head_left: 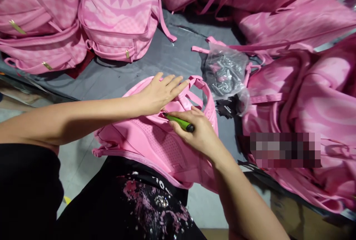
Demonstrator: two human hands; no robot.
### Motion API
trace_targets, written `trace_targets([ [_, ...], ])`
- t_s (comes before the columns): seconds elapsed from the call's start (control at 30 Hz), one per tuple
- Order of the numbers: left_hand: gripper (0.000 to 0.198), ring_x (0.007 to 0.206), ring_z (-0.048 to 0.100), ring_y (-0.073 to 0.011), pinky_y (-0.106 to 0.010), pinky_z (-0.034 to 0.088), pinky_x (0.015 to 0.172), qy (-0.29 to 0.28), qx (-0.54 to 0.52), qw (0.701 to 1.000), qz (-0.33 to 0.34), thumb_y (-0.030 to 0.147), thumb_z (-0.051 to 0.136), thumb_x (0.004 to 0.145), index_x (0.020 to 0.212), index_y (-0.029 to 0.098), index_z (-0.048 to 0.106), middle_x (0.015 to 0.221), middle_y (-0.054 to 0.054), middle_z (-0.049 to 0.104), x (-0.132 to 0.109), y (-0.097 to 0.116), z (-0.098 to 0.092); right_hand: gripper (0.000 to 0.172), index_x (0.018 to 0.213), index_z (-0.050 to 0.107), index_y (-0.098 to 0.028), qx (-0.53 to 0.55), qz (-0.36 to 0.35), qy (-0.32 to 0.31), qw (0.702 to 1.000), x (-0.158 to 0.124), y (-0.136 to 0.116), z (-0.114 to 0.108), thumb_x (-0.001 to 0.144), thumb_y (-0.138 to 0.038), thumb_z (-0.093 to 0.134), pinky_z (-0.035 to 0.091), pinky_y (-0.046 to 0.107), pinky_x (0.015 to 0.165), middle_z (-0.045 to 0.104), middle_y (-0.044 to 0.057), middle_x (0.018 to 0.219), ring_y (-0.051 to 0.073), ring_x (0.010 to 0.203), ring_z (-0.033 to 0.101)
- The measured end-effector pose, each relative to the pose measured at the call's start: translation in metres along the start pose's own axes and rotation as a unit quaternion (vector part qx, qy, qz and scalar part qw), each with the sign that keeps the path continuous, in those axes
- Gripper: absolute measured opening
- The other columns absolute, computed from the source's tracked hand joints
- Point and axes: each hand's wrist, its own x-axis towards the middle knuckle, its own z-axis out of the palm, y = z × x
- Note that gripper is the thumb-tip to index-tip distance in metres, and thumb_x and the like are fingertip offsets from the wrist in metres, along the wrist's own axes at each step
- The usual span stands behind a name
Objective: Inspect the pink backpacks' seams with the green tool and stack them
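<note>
On pink backpack (155, 140): left hand (158, 92) flat, fingers together; right hand (198, 130) just beside, pinching green lighter (179, 122); plastic bag (226, 73) nearby.

Many backpacks (155, 143), one tool (179, 122), one bag (225, 73)

Soft, even overhead light; edges slightly stretched.
Glare glints on the crinkled clear plastic bag (226, 73); shadows pool under the stacked pink fabric backpacks (119, 17) on the grey table top (172, 58) and beneath the left hand (158, 93).

bare forearms, no sleeves showing; black top (155, 203) with a pink floral print and small shiny studs.
</note>
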Motion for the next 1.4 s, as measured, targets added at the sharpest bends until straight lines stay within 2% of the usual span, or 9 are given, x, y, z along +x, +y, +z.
trace_targets([
  [0.1, 0.082, 0.147, 0.031, -0.035, -0.053, 0.032, 0.113, -0.001, -0.014, 1.0, -0.012, 0.023, 0.056, 0.091, 0.16, 0.01, 0.012, 0.165, -0.019, 0.024, 0.003, -0.001, 0.001, 0.021, 0.105, 0.076, -0.023, -0.082, -0.013, -0.016, 0.996, 0.001, -0.001, -0.001, 0.089, -0.025, 0.062, 0.051, 0.046, 0.082, 0.079, 0.007, 0.093, 0.025, 0.078, 0.068],
  [0.33, 0.079, 0.139, 0.04, -0.0358, -0.05, 0.034, 0.108, 0.008, -0.051, 0.999, -0.019, 0.015, 0.053, 0.087, 0.158, 0.01, 0.02, 0.16, -0.018, 0.034, 0.007, -0.002, 0.002, 0.025, 0.111, 0.074, -0.021, -0.062, -0.024, -0.003, 0.998, -0.007, 0.001, -0.006, 0.091, -0.025, 0.059, 0.051, 0.046, 0.079, 0.078, 0.008, 0.096, 0.025, 0.081, 0.065],
  [0.43, 0.078, 0.135, 0.043, -0.0366, -0.05, 0.035, 0.106, 0.014, -0.052, 0.998, -0.013, 0.016, 0.054, 0.086, 0.157, 0.008, 0.022, 0.158, -0.019, 0.037, 0.007, -0.003, 0.003, 0.023, 0.11, 0.074, -0.022, -0.06, -0.023, 0.003, 0.998, -0.002, -0.002, 0.001, 0.09, -0.024, 0.061, 0.051, 0.047, 0.082, 0.078, 0.007, 0.093, 0.026, 0.082, 0.066],
  [0.6, 0.075, 0.135, 0.043, -0.0365, -0.049, 0.034, 0.106, 0.015, -0.068, 0.997, -0.015, 0.017, 0.052, 0.086, 0.156, 0.009, 0.026, 0.159, -0.018, 0.036, 0.008, -0.004, 0.004, 0.022, 0.108, 0.073, -0.022, -0.106, -0.021, 0.024, 0.994, -0.001, -0.008, 0.014, 0.089, -0.022, 0.061, 0.046, 0.052, 0.097, 0.078, 0.007, 0.096, 0.026, 0.086, 0.069],
  [0.73, 0.074, 0.133, 0.044, -0.0355, -0.049, 0.034, 0.105, -0.001, -0.05, 0.999, -0.01, 0.015, 0.051, 0.086, 0.155, 0.007, 0.026, 0.158, -0.018, 0.037, 0.008, -0.004, 0.001, 0.024, 0.11, 0.073, -0.019, -0.096, -0.012, 0.052, 0.994, -0.004, -0.01, 0.017, 0.09, -0.023, 0.06, 0.048, 0.049, 0.093, 0.078, 0.009, 0.096, 0.026, 0.087, 0.069],
  [0.9, 0.068, 0.134, 0.044, -0.0331, -0.046, 0.035, 0.104, -0.009, -0.038, 0.999, -0.003, 0.013, 0.043, 0.089, 0.155, 0.007, 0.026, 0.157, -0.017, 0.038, 0.004, -0.005, -0.003, 0.027, 0.112, 0.074, -0.018, -0.1, 0.027, 0.049, 0.993, -0.005, -0.016, 0.019, 0.091, -0.026, 0.058, 0.049, 0.044, 0.084, 0.078, 0.009, 0.095, 0.025, 0.085, 0.069],
  [1.13, 0.062, 0.134, 0.044, -0.0317, -0.044, 0.035, 0.104, -0.008, -0.046, 0.999, -0.001, 0.014, 0.036, 0.092, 0.153, 0.008, 0.03, 0.157, -0.015, 0.04, 0.004, -0.006, -0.004, 0.027, 0.112, 0.073, -0.019, -0.134, 0.033, 0.063, 0.989, -0.006, -0.021, 0.024, 0.092, -0.027, 0.056, 0.047, 0.046, 0.091, 0.078, 0.009, 0.099, 0.026, 0.09, 0.07],
  [1.4, 0.064, 0.132, 0.045, -0.0323, -0.045, 0.033, 0.104, -0.005, -0.056, 0.998, -0.004, 0.015, 0.039, 0.09, 0.152, 0.009, 0.032, 0.156, -0.015, 0.041, 0.004, -0.007, -0.002, 0.028, 0.113, 0.073, -0.016, -0.152, 0.036, 0.068, 0.985, -0.009, -0.026, 0.026, 0.092, -0.026, 0.058, 0.047, 0.047, 0.09, 0.079, 0.009, 0.1, 0.027, 0.093, 0.072],
])
